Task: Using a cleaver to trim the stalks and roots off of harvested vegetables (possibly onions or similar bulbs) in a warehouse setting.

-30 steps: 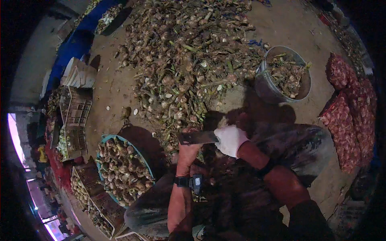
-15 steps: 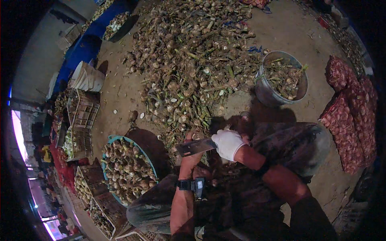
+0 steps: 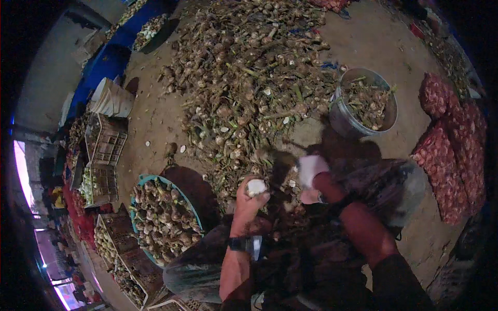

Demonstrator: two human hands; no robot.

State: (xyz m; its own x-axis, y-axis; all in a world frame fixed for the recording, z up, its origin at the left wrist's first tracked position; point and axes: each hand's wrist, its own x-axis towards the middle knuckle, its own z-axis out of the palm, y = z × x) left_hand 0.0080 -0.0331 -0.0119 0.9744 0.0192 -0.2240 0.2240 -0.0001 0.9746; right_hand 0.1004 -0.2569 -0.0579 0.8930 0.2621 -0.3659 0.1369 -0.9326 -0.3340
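My left hand (image 3: 249, 199) is closed around a garlic bulb (image 3: 256, 187), whose pale cut face points up between the thumb and fingers. To its right, my right hand (image 3: 313, 170) wears a white glove and stands apart from the bulb. Motion smears its fingers, and I cannot make out the knife in it or near it. Below both hands are my lap and some loose trimmings. A large heap of dirty, stalked garlic (image 3: 244, 93) spreads over the floor just beyond my hands.
A metal bucket (image 3: 337, 111) of stalks stands at the right, near red net sacks (image 3: 441, 166). To the left is a teal-rimmed basin (image 3: 194, 207) full of bulbs. Plastic crates (image 3: 106, 179) and a white bucket (image 3: 115, 99) line the far left.
The broad knife blade that lay across my left hand is gone from there. My gloved right hand has moved up and right, and the bulb's white cut face now shows.
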